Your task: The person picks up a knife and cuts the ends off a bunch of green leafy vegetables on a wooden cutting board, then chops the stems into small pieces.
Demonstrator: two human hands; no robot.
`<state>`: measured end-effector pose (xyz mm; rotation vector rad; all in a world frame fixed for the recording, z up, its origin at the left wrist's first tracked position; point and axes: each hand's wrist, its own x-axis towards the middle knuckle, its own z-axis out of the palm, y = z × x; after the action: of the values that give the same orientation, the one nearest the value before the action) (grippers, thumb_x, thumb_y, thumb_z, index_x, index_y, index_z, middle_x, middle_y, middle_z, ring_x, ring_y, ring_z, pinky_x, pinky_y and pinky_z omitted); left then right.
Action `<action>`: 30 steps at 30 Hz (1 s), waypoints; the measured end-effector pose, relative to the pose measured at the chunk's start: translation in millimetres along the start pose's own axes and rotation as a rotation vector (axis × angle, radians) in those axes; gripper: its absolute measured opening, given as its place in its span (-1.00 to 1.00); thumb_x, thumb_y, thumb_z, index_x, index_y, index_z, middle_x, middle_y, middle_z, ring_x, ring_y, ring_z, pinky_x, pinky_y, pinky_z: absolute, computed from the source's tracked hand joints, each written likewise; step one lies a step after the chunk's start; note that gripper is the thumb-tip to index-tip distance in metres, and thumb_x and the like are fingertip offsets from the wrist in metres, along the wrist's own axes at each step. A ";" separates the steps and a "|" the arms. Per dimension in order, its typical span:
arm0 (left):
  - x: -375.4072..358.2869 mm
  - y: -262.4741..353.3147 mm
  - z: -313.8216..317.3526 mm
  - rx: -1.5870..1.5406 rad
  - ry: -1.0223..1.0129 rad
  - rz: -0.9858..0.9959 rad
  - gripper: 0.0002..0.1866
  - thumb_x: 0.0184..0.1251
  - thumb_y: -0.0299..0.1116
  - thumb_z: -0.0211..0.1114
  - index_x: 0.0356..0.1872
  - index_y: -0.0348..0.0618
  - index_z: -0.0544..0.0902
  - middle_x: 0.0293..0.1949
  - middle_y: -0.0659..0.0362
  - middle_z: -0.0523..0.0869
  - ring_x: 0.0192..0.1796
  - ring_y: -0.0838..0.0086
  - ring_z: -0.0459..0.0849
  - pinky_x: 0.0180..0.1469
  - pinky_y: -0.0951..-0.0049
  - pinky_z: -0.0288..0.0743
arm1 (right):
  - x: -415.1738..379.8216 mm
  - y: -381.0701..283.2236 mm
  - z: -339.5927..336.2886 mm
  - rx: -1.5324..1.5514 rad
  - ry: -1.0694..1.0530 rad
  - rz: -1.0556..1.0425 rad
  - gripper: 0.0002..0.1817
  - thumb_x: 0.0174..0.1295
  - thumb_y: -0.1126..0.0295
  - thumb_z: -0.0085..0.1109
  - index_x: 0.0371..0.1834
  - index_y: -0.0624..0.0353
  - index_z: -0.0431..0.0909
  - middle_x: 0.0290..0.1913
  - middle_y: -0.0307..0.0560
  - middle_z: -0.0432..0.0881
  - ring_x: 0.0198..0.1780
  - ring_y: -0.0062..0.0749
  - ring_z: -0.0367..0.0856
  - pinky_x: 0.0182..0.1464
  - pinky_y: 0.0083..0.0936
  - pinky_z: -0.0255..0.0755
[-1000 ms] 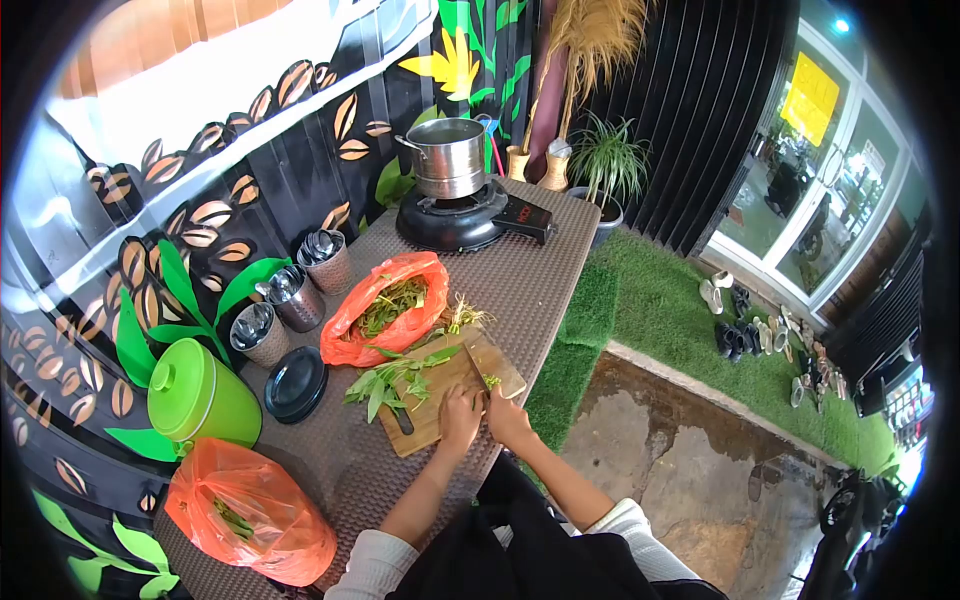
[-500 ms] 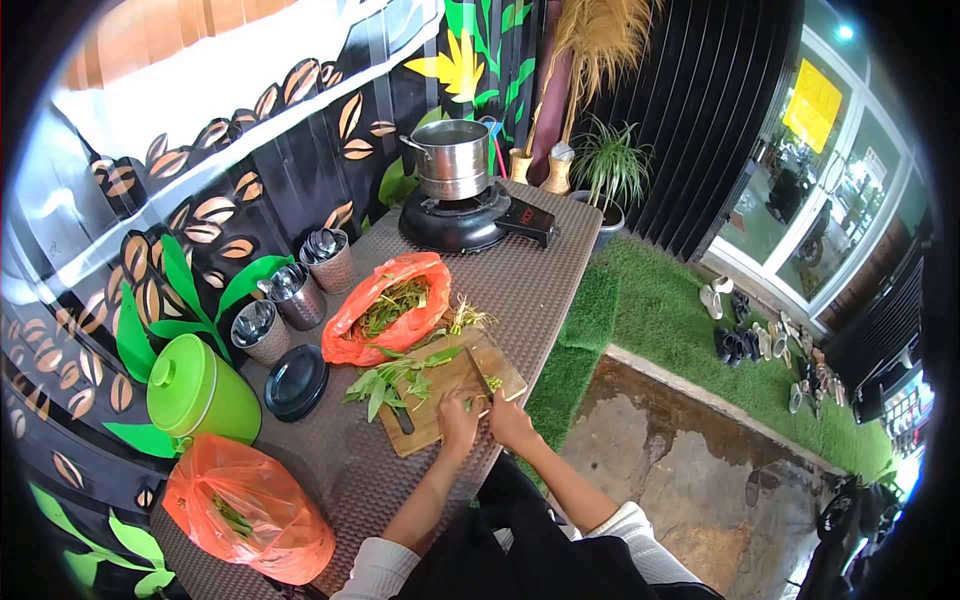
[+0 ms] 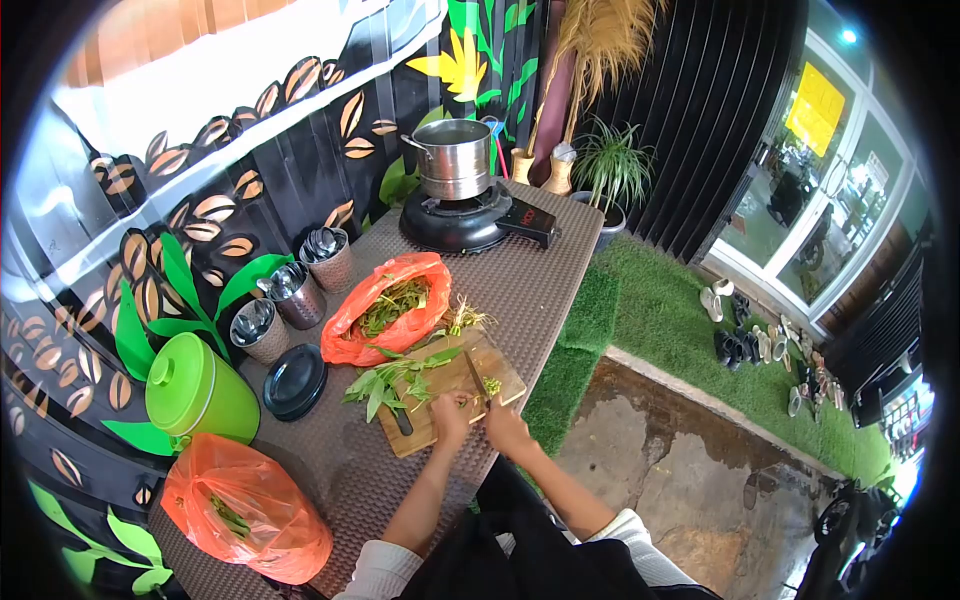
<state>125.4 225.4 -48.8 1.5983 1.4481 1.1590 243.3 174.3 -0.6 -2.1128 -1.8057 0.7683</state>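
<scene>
A wooden cutting board lies at the table's near edge. My right hand is closed round the handle of a kitchen knife, whose blade points away across the board. Close to the blade sits a small heap of chopped green stems. My left hand rests on the board left of the knife, fingers curled; what they hold is hidden. Leafy greens spread over the board's left side. Behind them an orange plastic bag stands open with more greens, and root trimmings lie beside it.
A steel pot stands on a black portable stove at the table's far end. Along the wall are several cutlery cups, dark stacked plates and a green lidded bucket. Another orange bag sits at near left.
My left hand has shifted slightly left, away from the knife. My right hand and the knife have moved a little left, with the hand slightly nearer to me.
</scene>
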 end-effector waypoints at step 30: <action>-17.6 16.4 -1.2 0.177 0.098 0.168 -0.88 0.06 -0.43 0.29 -0.39 -0.21 0.72 -0.36 0.04 0.66 -0.24 0.15 0.61 -0.11 0.25 0.45 | -8.7 -23.4 2.3 -0.003 0.012 0.071 -0.66 0.25 0.38 -0.03 -0.02 0.32 0.17 -0.25 0.40 0.60 -0.19 0.27 0.62 -0.17 0.04 0.51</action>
<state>130.8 205.6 -36.4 1.8369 1.5391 1.2486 221.8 170.1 11.5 -2.1893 -1.7353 0.7688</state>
